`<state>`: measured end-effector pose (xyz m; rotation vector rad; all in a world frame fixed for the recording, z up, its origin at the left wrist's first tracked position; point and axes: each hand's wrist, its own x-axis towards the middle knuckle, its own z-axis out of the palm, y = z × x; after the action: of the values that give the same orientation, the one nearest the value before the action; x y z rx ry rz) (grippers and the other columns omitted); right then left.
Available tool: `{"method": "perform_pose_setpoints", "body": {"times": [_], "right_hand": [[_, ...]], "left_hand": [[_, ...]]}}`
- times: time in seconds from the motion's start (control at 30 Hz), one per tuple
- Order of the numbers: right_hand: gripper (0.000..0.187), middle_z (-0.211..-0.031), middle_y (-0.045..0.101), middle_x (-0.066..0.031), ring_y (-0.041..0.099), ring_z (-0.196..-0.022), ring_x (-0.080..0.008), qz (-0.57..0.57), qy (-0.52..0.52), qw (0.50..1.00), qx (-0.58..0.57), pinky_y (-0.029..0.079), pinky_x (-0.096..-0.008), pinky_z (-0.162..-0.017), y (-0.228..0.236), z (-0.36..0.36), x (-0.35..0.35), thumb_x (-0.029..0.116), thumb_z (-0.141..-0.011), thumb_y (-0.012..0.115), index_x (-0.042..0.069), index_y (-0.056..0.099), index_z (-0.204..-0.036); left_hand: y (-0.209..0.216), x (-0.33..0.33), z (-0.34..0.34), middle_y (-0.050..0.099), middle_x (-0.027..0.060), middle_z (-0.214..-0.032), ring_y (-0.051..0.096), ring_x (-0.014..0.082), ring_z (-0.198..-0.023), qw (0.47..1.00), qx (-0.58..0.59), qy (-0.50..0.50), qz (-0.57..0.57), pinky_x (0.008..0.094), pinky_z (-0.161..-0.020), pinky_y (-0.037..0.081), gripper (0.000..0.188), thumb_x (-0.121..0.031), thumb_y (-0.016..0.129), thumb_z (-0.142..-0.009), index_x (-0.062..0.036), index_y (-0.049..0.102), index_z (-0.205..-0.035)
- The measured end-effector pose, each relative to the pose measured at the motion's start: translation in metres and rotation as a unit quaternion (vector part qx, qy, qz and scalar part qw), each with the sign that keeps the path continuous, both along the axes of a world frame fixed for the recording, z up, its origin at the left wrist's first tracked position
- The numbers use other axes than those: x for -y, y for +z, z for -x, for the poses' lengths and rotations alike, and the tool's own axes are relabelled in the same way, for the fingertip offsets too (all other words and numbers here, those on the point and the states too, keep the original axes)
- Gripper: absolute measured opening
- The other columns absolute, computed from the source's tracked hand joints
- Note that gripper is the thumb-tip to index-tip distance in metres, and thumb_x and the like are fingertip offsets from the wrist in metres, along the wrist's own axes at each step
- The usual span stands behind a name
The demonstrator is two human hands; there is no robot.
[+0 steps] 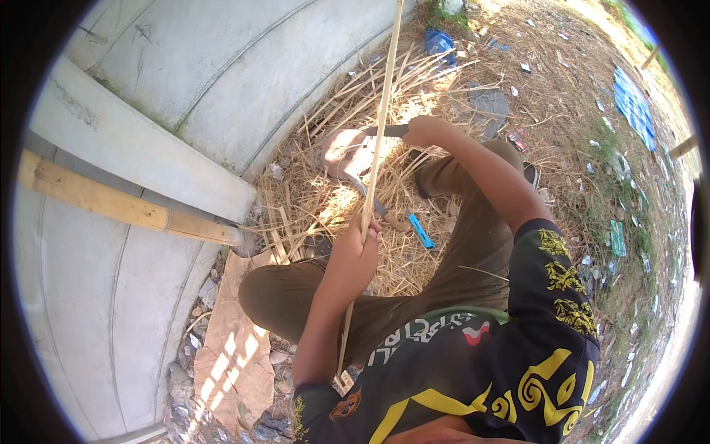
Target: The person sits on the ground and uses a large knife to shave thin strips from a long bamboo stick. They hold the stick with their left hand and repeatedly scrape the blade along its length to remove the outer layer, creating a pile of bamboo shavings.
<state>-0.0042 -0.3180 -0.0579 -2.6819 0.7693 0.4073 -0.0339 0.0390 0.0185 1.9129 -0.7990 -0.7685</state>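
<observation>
One concrete wall [222, 81] curves across the left half of the view, its panels split by seams, and one thick bamboo pole [126, 203] leans across it from the left edge to the wall's foot. One flat sheet of brown cardboard [233, 348] lies on the stones below the pole. One bed of dry straw and split strips [325, 185] covers the ground between the wall and your knees. Beyond it, on the bare ground to the right, lie one large blue sheet [634, 103] and one crumpled blue scrap [439, 41] near the top edge, among scattered bits of litter too many and too small to count.

One long thin bamboo strip [383, 111] runs from the top edge of the view down past your lap to the lower middle. Your left hand [355, 255] is closed in a fist around this strip, just above your left knee. Your right hand [427, 132] is farther out, fingers wrapped tight around the handle of one dark-bladed knife [388, 131], whose blade points left and meets the strip, crossing it almost at a right angle.

On the straw between your two hands rest one second tool with a pale wooden handle [384, 211] and, just beside it, one small bright blue stick-shaped thing [421, 231]; what this is cannot be told.
</observation>
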Motion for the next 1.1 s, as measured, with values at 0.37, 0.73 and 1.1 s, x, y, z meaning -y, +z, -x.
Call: {"method": "perform_pose_setpoints", "body": {"times": [0.37, 0.73, 1.1], "right_hand": [[0.067, -0.09, 0.069, -0.0172, 0.073, -0.086, -0.0216, -0.246, -0.369, 0.748, 0.494, 0.058, -0.0311, -0.071, 0.047, 0.234, 0.012, 0.057, -0.093, 0.063, -0.009, 0.068, -0.103], [0.039, -0.075, 0.067, -0.0094, 0.07, -0.065, -0.0188, -0.352, -0.385, 0.587, 0.619, 0.053, -0.0295, -0.048, 0.052, 0.212, -0.025, 0.036, -0.097, 0.065, -0.002, 0.061, -0.09], [0.043, -0.055, 0.045, 0.0034, 0.042, -0.048, -0.0038, -0.293, -0.293, 0.808, 0.419, 0.033, -0.025, -0.045, 0.023, 0.29, -0.106, 0.039, -0.099, 0.063, 0.005, 0.058, -0.074]], "left_hand": [[0.021, -0.095, 0.056, 0.065, 0.0281, -0.084, 0.064, 0.0497, -0.081, 0.976, 0.031, -0.105, -0.19, 0.0503, -0.07, 0.048, 0.027, -0.028, 0.049, -0.105, -0.0021, 0.048, -0.111], [0.038, -0.137, 0.078, 0.065, 0.0191, -0.075, 0.066, 0.0336, -0.067, 0.953, 0.169, -0.061, -0.243, 0.0395, -0.063, 0.047, 0.038, -0.034, 0.058, -0.101, -0.0055, 0.059, -0.127], [0.073, -0.216, 0.071, 0.044, 0.0091, -0.054, 0.035, 0.0221, -0.051, 0.899, 0.212, 0.102, -0.37, 0.037, -0.05, 0.032, 0.036, -0.032, 0.081, -0.082, -0.0013, 0.068, -0.097]]}}
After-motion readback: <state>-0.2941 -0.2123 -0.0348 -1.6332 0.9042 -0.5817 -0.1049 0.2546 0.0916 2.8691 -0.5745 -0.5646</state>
